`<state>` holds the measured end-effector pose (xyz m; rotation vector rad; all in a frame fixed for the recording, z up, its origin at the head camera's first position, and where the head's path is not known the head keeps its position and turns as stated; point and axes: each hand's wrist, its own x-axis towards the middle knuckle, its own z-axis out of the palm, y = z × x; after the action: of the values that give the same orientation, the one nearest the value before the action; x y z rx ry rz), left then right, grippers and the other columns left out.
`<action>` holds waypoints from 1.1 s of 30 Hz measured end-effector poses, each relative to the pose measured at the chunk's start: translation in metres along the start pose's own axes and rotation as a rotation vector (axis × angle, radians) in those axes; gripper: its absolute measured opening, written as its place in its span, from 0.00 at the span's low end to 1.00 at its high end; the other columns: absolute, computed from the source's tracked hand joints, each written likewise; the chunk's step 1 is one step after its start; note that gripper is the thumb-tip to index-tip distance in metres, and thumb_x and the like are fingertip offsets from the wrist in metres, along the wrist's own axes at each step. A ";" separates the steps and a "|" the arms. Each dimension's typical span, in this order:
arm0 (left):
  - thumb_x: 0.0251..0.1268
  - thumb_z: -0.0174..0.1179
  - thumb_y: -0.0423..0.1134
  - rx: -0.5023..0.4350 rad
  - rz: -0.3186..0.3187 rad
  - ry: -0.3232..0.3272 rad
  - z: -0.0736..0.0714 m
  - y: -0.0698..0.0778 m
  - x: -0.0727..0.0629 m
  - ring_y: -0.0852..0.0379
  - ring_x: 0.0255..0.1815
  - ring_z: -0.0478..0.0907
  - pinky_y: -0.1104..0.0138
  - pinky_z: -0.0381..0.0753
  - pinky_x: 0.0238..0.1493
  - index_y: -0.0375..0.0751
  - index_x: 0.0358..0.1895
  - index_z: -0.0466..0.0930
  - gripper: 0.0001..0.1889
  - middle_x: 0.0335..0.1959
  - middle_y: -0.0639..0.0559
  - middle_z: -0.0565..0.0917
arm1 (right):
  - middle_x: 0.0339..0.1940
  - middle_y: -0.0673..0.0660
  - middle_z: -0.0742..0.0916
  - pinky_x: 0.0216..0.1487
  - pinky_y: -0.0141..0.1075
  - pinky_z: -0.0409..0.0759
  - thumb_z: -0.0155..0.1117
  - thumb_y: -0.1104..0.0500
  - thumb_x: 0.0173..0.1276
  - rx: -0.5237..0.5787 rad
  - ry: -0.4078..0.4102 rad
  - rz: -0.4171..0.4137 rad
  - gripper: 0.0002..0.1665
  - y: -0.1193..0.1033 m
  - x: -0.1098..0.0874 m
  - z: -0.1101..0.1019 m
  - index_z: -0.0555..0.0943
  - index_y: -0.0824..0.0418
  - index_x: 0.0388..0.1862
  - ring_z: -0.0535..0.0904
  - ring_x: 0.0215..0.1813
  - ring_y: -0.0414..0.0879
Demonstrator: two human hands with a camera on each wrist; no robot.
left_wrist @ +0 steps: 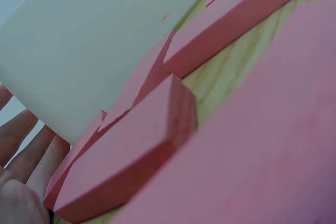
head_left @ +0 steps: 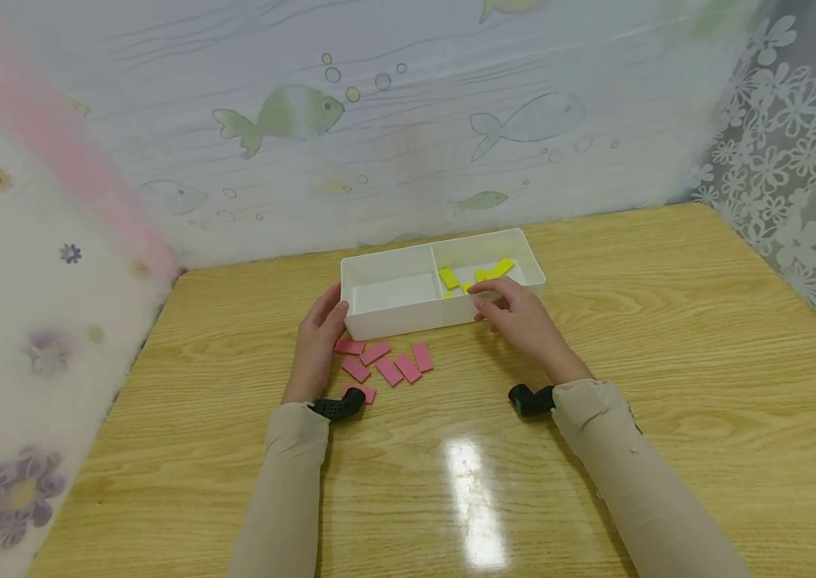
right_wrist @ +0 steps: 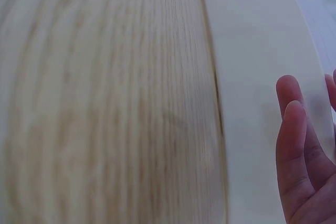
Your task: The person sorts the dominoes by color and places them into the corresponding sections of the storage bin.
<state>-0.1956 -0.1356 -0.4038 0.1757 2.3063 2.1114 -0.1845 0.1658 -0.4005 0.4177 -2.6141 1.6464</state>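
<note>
A white two-compartment box [head_left: 408,315] stands on the table. My left hand [head_left: 316,345] rests against its left end, thumb by the front corner; the left wrist view shows its fingers touching the box wall. My right hand [head_left: 524,321] is at the front wall's right part, some fingers over the rim and others outside; nothing shows in its grasp. Several yellow rectangular blocks [head_left: 449,278] lie in the right compartment, partly hidden by the front wall and right hand. Several pink rectangular blocks [head_left: 389,371] lie loose before the box, close to my left hand.
The wood-grain table [head_left: 668,321] carries everything. A wall covering with fish drawings [head_left: 299,112] rises behind the box, and a flowered one [head_left: 25,353] borders the left side. Black wrist cameras [head_left: 532,400] sit on both wrists.
</note>
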 end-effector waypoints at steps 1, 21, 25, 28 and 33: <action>0.63 0.49 0.53 0.003 0.000 0.001 0.000 0.000 0.000 0.58 0.62 0.61 0.61 0.61 0.61 0.47 0.67 0.57 0.31 0.66 0.51 0.59 | 0.44 0.52 0.77 0.35 0.45 0.77 0.52 0.50 0.67 -0.001 0.000 0.002 0.18 0.000 0.000 0.000 0.74 0.56 0.53 0.78 0.39 0.53; 0.64 0.49 0.52 -0.004 0.010 0.000 0.000 0.000 0.000 0.57 0.62 0.61 0.60 0.61 0.61 0.46 0.67 0.57 0.30 0.66 0.50 0.59 | 0.44 0.51 0.76 0.33 0.44 0.77 0.51 0.48 0.67 -0.019 0.002 0.013 0.19 0.000 0.001 0.001 0.74 0.55 0.53 0.78 0.37 0.52; 0.66 0.47 0.50 -0.006 0.009 -0.006 0.000 0.001 -0.001 0.56 0.62 0.61 0.60 0.62 0.60 0.46 0.67 0.57 0.28 0.66 0.50 0.59 | 0.44 0.51 0.76 0.33 0.43 0.77 0.51 0.49 0.67 -0.020 0.004 0.006 0.19 0.000 0.001 0.001 0.74 0.56 0.53 0.78 0.37 0.52; 0.66 0.47 0.49 -0.005 0.006 -0.008 0.000 0.002 -0.001 0.55 0.63 0.61 0.61 0.62 0.60 0.46 0.67 0.57 0.28 0.66 0.50 0.59 | 0.45 0.51 0.76 0.33 0.44 0.77 0.52 0.50 0.67 -0.014 0.003 0.003 0.19 -0.001 0.001 0.001 0.74 0.57 0.53 0.78 0.37 0.52; 0.66 0.47 0.49 -0.011 -0.002 -0.004 0.000 0.001 -0.001 0.54 0.63 0.60 0.60 0.61 0.61 0.46 0.67 0.57 0.27 0.66 0.50 0.59 | 0.44 0.51 0.76 0.34 0.44 0.77 0.52 0.51 0.67 -0.019 0.002 0.004 0.18 -0.002 0.000 0.001 0.74 0.57 0.53 0.78 0.38 0.52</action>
<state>-0.1947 -0.1352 -0.4026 0.1768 2.2909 2.1209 -0.1844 0.1638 -0.3996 0.4105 -2.6288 1.6210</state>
